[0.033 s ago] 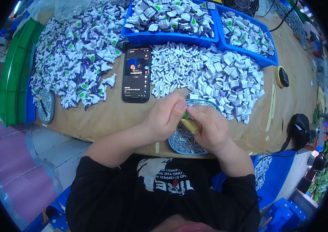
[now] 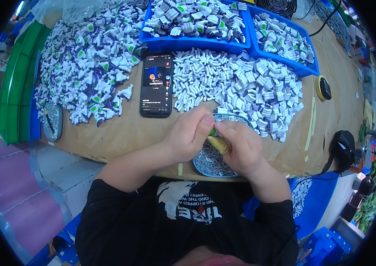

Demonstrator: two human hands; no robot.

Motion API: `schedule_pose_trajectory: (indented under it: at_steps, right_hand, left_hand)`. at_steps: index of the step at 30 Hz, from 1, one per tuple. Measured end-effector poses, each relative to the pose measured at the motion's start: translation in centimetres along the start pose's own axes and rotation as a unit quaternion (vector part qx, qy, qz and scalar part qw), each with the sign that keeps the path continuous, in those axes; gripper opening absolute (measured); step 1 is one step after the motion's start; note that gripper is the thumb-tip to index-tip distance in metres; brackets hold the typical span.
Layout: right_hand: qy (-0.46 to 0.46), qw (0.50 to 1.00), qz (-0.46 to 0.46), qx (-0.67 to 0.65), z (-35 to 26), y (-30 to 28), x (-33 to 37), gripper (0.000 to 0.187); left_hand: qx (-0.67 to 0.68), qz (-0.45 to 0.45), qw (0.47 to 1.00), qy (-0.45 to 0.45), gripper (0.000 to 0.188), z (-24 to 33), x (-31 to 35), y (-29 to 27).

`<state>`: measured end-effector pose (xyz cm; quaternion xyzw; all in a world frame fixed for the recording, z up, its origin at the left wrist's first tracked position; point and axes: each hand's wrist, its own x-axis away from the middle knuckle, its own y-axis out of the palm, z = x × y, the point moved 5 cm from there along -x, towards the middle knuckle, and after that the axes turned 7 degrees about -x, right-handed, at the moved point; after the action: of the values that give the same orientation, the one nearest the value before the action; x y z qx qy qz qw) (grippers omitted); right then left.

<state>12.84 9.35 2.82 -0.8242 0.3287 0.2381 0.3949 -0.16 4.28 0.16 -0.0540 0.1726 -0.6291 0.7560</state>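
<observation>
My left hand (image 2: pixel 191 134) and my right hand (image 2: pixel 242 147) meet over a blue-rimmed tray (image 2: pixel 200 170) of small silver metal pins (image 2: pixel 214 162). Closed in my right hand is a yellowish-gold, rounded tool-handle-like piece (image 2: pixel 218 144), its other end hidden. A bit of green (image 2: pixel 213 131) shows between the thumbs, probably part of a small piece pinched by my left hand; its shape is covered by the fingers. Just beyond the hands lies a pile of white and purple ribbed plastic parts (image 2: pixel 265 95).
Left of that pile lies a lit phone (image 2: pixel 156 86). Many white, purple and green figure parts (image 2: pixel 90 57) heap at the left; blue bins (image 2: pixel 197 44) of similar parts stand behind. A small tray (image 2: pixel 52 122) sits at the left edge, a tape roll (image 2: pixel 323 88) and black pouch (image 2: pixel 342 148) at the right.
</observation>
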Motion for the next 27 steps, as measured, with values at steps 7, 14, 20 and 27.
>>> schedule_pose_trajectory:
  at_steps: [7, 14, 20, 27]
  right_hand:
    - [0.007, 1.0, -0.01, -0.008, -0.2, -0.2, -0.4, 0.039]
    - [0.013, 1.0, -0.011, -0.019, -0.1, -0.3, -0.3, 0.039]
    - [0.072, 0.995, 0.04, -0.059, 0.3, -1.2, -0.1, 0.042]
    - [0.126, 0.991, -0.038, 0.013, 0.4, -0.9, -1.0, 0.041]
  left_hand:
    - [-0.025, 0.002, 1.0, -0.003, 0.028, -0.3, 0.2, 0.0]
    - [-0.018, 0.012, 1.0, -0.01, 0.031, -0.5, 0.1, 0.0]
    - [0.321, -0.074, 0.928, -0.176, 0.029, -1.9, 0.2, 0.5]
    - [0.255, -0.086, 0.949, -0.161, 0.026, -1.3, 0.3, 0.4]
